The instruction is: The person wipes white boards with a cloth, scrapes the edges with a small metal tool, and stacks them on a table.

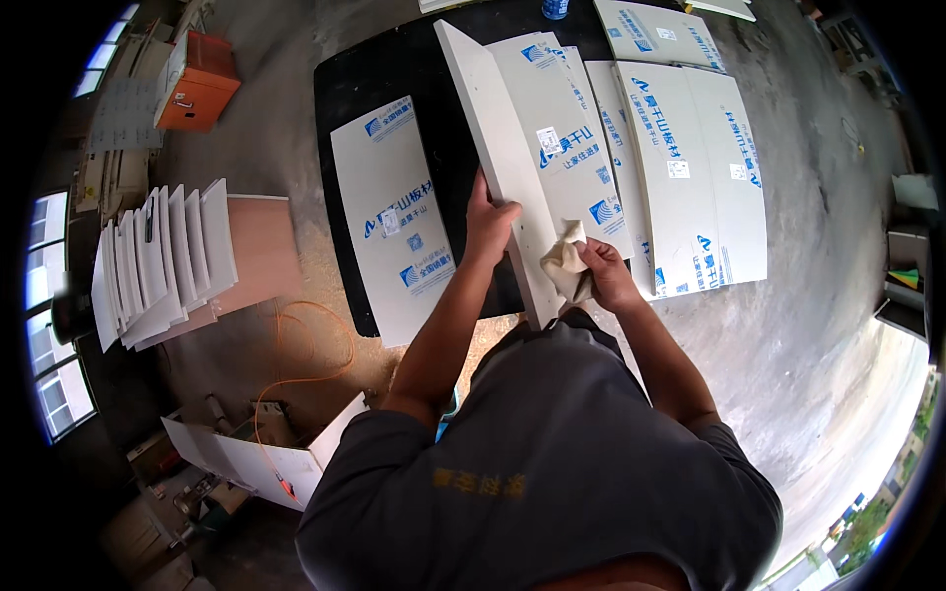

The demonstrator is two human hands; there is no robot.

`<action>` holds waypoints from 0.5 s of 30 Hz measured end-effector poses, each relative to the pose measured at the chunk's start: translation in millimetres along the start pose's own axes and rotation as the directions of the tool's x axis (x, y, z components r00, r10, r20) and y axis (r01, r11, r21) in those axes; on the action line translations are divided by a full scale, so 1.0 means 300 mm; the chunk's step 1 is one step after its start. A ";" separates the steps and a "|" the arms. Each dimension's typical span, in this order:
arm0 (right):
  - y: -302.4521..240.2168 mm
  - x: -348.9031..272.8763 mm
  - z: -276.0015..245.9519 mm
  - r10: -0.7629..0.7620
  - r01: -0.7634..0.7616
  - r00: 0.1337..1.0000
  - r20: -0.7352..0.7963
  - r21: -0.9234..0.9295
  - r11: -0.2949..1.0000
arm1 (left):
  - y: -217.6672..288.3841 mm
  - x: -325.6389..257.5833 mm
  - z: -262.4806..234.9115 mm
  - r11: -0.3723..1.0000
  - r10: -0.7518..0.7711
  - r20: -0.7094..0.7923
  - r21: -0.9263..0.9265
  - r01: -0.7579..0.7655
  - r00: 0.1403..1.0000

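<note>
A long white board (496, 148) stands on its edge in front of me, running from near my waist toward the far side of the black table (340, 84). My left hand (488, 225) is closed round its left side, the thumb lying over the upper edge. In my right hand (608, 274) is a bunched cream cloth (564, 262), pressed against the board's right side close to my body. To the right of the board lies a white panel (567, 118) with blue print, and to the left another printed panel (389, 187) lies flat.
Stacked printed panels (690, 148) cover the table's right part. A row of thin white boards (187, 246) leans at the far left, near an orange box (207, 84). An orange hose (305, 377) loops over the floor toward a white board (236, 458). A blue can (555, 9) stands at the table's far edge.
</note>
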State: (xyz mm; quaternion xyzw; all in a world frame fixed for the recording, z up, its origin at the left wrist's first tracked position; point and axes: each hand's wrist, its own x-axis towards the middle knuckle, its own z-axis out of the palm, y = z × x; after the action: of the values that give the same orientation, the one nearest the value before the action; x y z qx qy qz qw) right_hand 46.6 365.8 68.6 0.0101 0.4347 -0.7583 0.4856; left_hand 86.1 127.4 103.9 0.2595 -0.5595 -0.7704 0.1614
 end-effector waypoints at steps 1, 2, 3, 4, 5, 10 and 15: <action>-0.019 -0.016 -0.017 0.013 -0.007 0.999 -0.043 0.128 0.992 | -0.003 -0.009 -0.037 0.982 -0.043 0.022 -0.183 0.046 0.999; -0.048 -0.033 -0.031 0.029 -0.009 0.996 -0.079 0.246 0.969 | -0.028 -0.007 -0.066 0.975 -0.092 0.000 -0.201 0.090 0.996; -0.048 -0.049 -0.084 0.034 -0.003 0.997 -0.074 0.384 0.923 | -0.073 0.004 -0.077 0.975 -0.081 -0.010 -0.211 0.077 0.997; -0.086 -0.076 -0.092 0.072 -0.008 0.990 -0.123 0.455 0.891 | -0.124 0.016 -0.075 0.972 -0.075 -0.016 -0.226 0.069 0.997; -0.123 -0.103 -0.124 -0.028 0.073 0.987 -0.161 0.278 0.958 | -0.163 0.026 -0.061 0.973 -0.079 -0.025 -0.219 0.072 0.997; -0.065 -0.108 -0.156 -0.578 0.119 0.788 -0.211 -0.870 0.479 | -0.424 0.169 -0.099 0.817 0.059 -0.115 0.576 0.018 0.992; 0.103 -0.038 -0.167 -0.360 -0.094 0.932 0.053 -0.920 -0.380 | -0.389 0.356 0.008 0.790 0.119 -0.196 0.612 0.027 0.973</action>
State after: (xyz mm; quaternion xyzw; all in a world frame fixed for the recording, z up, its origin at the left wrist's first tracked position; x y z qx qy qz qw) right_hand 55.2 403.0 22.2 -0.3422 0.9258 -0.1102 0.1169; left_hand 2.7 109.3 -29.5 0.3689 -0.7626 -0.5099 0.1497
